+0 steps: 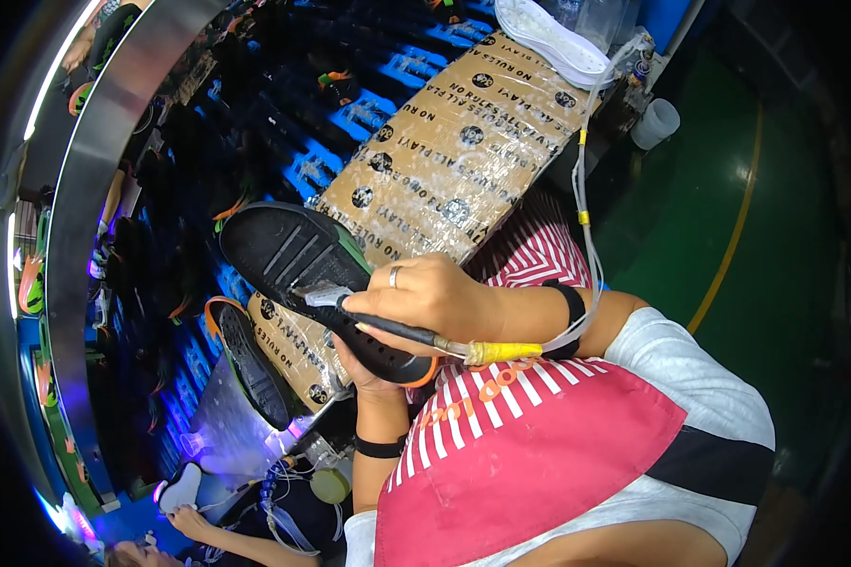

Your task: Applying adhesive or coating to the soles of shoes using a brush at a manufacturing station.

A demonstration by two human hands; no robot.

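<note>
My left hand (367,376) grips a black shoe (293,255) from underneath and holds it sole-up; the shoe shows a green and orange edge. My right hand (424,298), with a ring on one finger, holds a black-handled brush tool (397,331) fed by a yellow fitting and a clear tube. The pale brush tip (318,296) rests on the shoe's black sole. Both forearms lie over my red and white striped apron (529,444).
A second black shoe with an orange rim (251,359) lies on the taped cardboard bench (454,142). A white sole (550,38) and a white cup (657,123) sit farther off. Dark shoes ride blue conveyor trays (350,109). Another person's hand (194,520) works at the lower left.
</note>
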